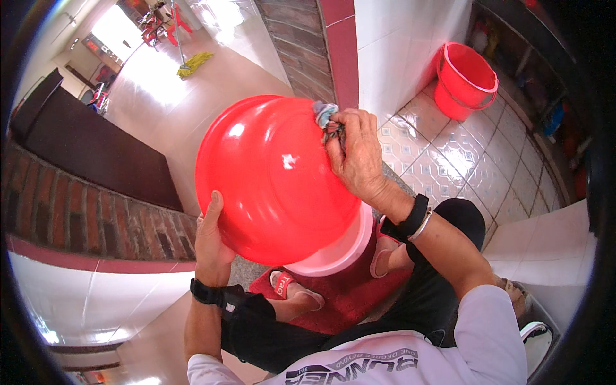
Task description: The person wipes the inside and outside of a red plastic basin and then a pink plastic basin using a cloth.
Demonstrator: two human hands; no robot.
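Note:
A red plastic basin (pixel 269 178) is held up tilted in front of me, its smooth round underside facing me. My left hand (pixel 211 240) grips its lower left rim, thumb on the outer side. At the upper right of the basin, my right hand (pixel 358 149) pinches a crumpled, multicoloured cloth (pixel 328 118) against the surface. Below the red basin, and partly hidden by it, a pale pink plastic basin (pixel 353 250) stands between my feet.
Under my sandalled feet lies a red mat (pixel 337 308). A red bucket (pixel 466 82) stands on the tiled floor (pixel 442 149) at the right. Brick-faced wall edges (pixel 96 221) flank the doorway. Farther off are a yellow mop (pixel 195 65) and a red plastic chair (pixel 179 26).

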